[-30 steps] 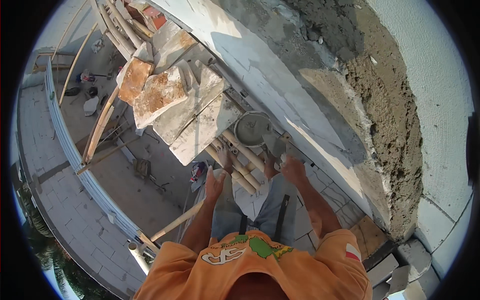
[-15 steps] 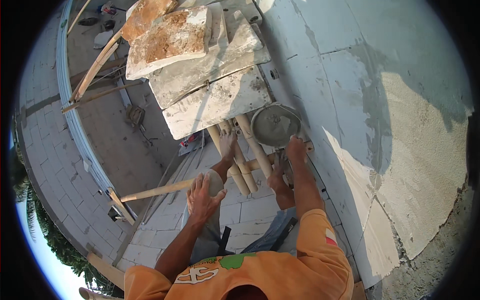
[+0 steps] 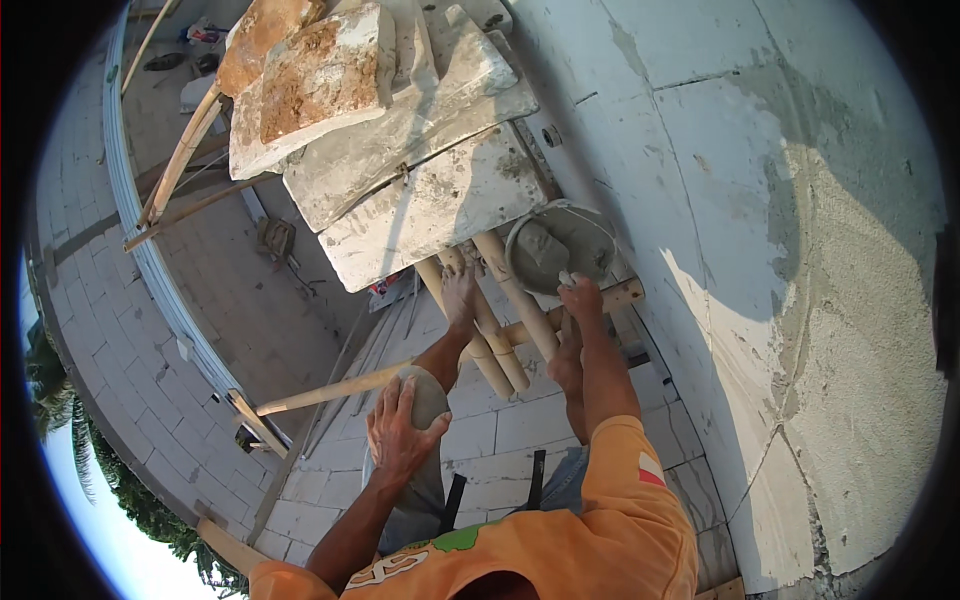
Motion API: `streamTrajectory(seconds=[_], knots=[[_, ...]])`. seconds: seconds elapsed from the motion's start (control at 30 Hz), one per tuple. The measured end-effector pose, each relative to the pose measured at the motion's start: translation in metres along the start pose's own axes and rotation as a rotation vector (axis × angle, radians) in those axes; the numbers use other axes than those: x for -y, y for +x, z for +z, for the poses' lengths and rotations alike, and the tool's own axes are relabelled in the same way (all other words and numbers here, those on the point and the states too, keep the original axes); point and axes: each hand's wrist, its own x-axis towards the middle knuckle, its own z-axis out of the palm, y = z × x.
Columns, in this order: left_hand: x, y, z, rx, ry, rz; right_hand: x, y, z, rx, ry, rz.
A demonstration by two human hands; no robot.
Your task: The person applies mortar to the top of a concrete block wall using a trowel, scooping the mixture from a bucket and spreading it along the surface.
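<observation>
My right hand (image 3: 583, 298) is closed around the handle of a trowel (image 3: 566, 279) at the near rim of a round bucket (image 3: 612, 228). Grey mortar (image 3: 590, 252) lies inside the bucket, with a raised lump on its left side; I cannot clearly make out the trowel's blade. My left hand (image 3: 400, 438) lies with fingers apart over a rounded grey shape (image 3: 430, 398) that looks like my bent, trousered left knee. My left foot (image 3: 460, 295) rests on bamboo poles (image 3: 495, 335), and my right foot stands below the bucket.
Stacked pale slabs (image 3: 430, 215), some with brown stains, stand ahead beyond the poles. On the right rises a block wall (image 3: 680, 190), partly coated with plaster (image 3: 870, 330). Leftward, a bamboo rail (image 3: 330, 387) crosses above a lower floor (image 3: 250, 330) beside another block wall (image 3: 110, 330).
The view has shifted a little. My right hand remains at the bucket; the trowel blade, seen on the mortar before, no longer shows clearly, and a lump stands there. My left hand stays over the grey shape.
</observation>
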Motion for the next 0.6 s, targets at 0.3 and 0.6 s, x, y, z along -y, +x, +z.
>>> streamTrajectory(seconds=[0.3, 0.6], knots=[[-0.002, -0.001, 0.008, -0.008, 0.024, 0.025, -0.011, -0.033, -0.091, 0.094, 0.151, -0.238], [-0.010, -0.002, -0.010, -0.010, -0.277, 0.087, 0.086, -0.224, -0.272, 0.030, 0.287, -0.259]])
